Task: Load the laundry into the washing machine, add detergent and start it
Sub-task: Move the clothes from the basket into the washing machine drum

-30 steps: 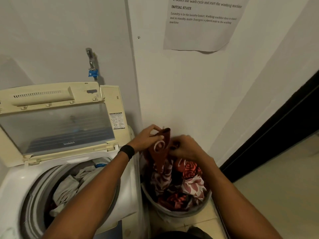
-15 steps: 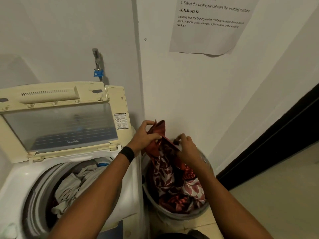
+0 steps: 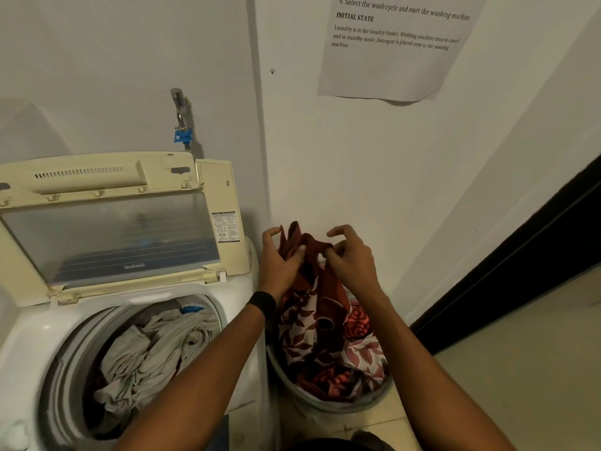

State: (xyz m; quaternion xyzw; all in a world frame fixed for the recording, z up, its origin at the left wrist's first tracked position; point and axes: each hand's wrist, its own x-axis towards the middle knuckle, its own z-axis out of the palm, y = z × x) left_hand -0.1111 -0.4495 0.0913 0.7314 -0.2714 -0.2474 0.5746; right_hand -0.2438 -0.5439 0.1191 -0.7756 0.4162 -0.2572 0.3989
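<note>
Left hand (image 3: 282,262) and right hand (image 3: 352,259) both grip a dark red cloth (image 3: 304,247), raised above the laundry basket (image 3: 328,406) of patterned garments. Washing machine (image 3: 39,333) beside it stands lid-open, pale laundry (image 3: 153,353) in the drum.

one washing machine (image 3: 136,320), lid up. one laundry basket (image 3: 328,406). two hands: left hand (image 3: 282,263), right hand (image 3: 351,255), one black wristband (image 3: 262,304). one paper sheet (image 3: 393,47) on wall. one tap (image 3: 180,117). garments in drum and basket: bunched, count unclear.
</note>
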